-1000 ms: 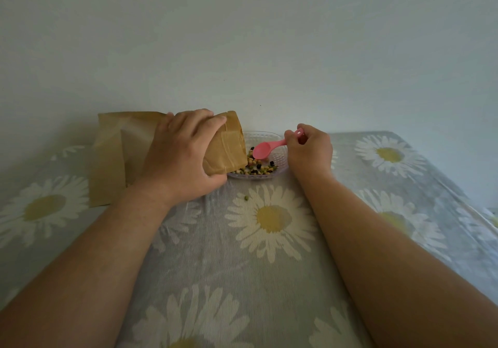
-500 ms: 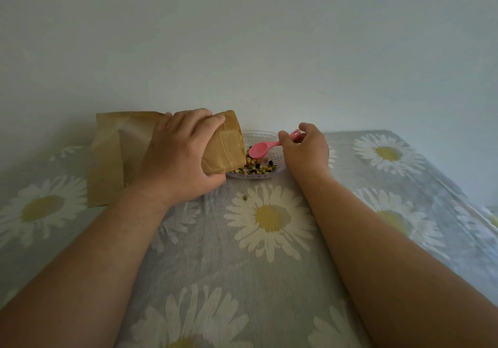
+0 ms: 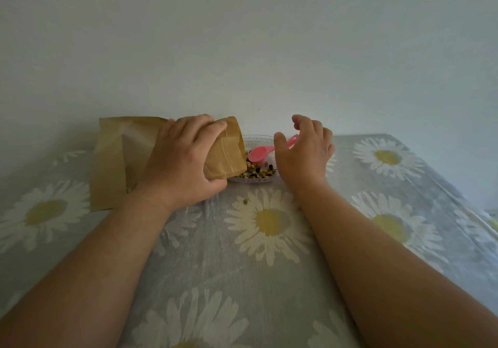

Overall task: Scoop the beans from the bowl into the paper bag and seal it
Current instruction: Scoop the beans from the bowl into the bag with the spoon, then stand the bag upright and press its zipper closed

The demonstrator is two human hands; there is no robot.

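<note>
Beans [image 3: 256, 173], mixed colours, sit in the clear plastic bowl [image 3: 258, 139] near the table's far edge, pink plastic spoon [image 3: 265, 153] lying in it. My left hand [image 3: 179, 164] grips the brown paper bag [image 3: 129, 153] tipped toward the bowl; my right hand [image 3: 303, 156] hovers over the spoon handle, fingers loosely spread, holding nothing.

Paper bag [image 3: 113, 159] left of bowl [image 3: 258, 139] — spoon [image 3: 260, 154] in bowl; one bean [image 3: 245, 201] before it.

The left hand [image 3: 183, 164] grips the brown paper bag [image 3: 118, 159], which is tilted with its mouth over the near-left rim of the clear bowl [image 3: 256, 139]. Mixed beans [image 3: 258, 172] and a pink spoon [image 3: 265, 152] lie in the bowl. The right hand [image 3: 304, 156] hovers above the spoon handle with fingers spread, and one green bean [image 3: 245, 201] rests on the daisy-print tablecloth [image 3: 269, 267].
</note>
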